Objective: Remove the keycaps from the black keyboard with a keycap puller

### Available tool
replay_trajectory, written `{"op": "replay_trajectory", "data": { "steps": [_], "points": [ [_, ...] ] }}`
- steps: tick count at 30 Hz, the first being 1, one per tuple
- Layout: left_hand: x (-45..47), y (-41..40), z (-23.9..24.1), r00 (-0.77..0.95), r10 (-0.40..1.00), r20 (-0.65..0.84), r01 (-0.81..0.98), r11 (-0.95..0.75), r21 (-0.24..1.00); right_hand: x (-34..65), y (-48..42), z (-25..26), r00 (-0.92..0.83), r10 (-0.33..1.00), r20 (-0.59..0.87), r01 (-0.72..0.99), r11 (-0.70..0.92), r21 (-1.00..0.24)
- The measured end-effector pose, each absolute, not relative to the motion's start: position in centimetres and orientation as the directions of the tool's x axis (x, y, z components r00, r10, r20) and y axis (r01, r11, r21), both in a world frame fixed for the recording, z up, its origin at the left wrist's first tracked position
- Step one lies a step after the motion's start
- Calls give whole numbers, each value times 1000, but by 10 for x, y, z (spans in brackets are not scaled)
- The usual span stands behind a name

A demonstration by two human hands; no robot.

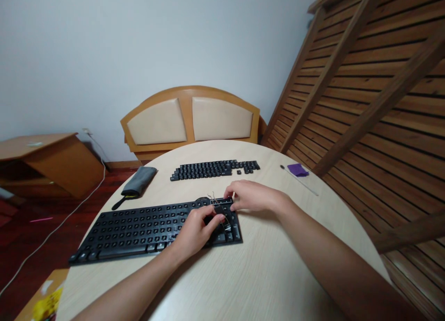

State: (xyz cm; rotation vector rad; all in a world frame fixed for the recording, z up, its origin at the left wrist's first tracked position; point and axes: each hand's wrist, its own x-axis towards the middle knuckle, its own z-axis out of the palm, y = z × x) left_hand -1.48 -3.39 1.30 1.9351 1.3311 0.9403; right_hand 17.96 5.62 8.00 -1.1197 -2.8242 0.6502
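A black keyboard (139,228) lies at a slant on the round table, most of its keycaps off and rows of bare key switches showing. Over its number-pad end, my left hand (196,226) is closed in a pinch on what looks like a wire keycap puller (219,211), a dark handle with thin bent wires at both ends. My right hand (248,196) rests at the keyboard's far right corner, thumb and fingers bent around that edge. Its fingertips are partly hidden. Farther back, loose black keycaps (201,170) are laid out in keyboard order.
A grey pouch (139,182) with a strap lies on the table (274,256) at left. Toward the right are a thin-handled brush (299,179) and a folded purple cloth (298,170). Behind stands a padded headboard (189,119); slatted wood (365,103) leans at right.
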Motion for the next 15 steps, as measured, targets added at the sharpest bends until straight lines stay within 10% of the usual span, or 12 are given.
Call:
{"op": "replay_trajectory", "data": {
  "steps": [15],
  "points": [
    [-13, -42, 15, 459, 848, 263, 651, -523, 551, 171, 35, 80, -803, 531, -270, 596, 709, -377]
  ]
}}
